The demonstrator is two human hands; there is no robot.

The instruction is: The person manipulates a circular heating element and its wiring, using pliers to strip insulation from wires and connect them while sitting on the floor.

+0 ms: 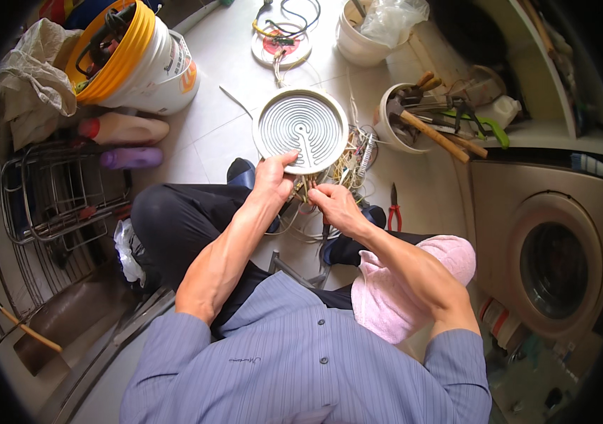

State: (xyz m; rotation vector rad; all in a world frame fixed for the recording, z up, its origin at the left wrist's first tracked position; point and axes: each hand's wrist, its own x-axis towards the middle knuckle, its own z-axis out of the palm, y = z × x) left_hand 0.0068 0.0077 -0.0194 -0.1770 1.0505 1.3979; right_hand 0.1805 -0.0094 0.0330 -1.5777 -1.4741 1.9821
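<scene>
My left hand [274, 175] grips the lower rim of a round pale plate [287, 127] with concentric grooves, thumb on its face. Just right and below, my right hand [332, 201] has fingers closed on wires [308, 185] beneath the plate's edge; exactly which is unclear. A tangled bundle of wires [354, 166] with a white connector strip lies to the plate's right. Red-handled pliers [394, 215] lie on the floor beside my right leg. Beyond the plate, a white disc [280, 53] carries a red centre and attached wires.
A yellow-and-white bucket [167, 78], bottles [132, 159] and wire racks [61, 191] stand left. Tubs [347, 42], a tool bucket with hammers [397, 131] and a washing machine [499, 233] are right. A pink towel [386, 297] drapes over my right leg on the tiled floor [213, 120].
</scene>
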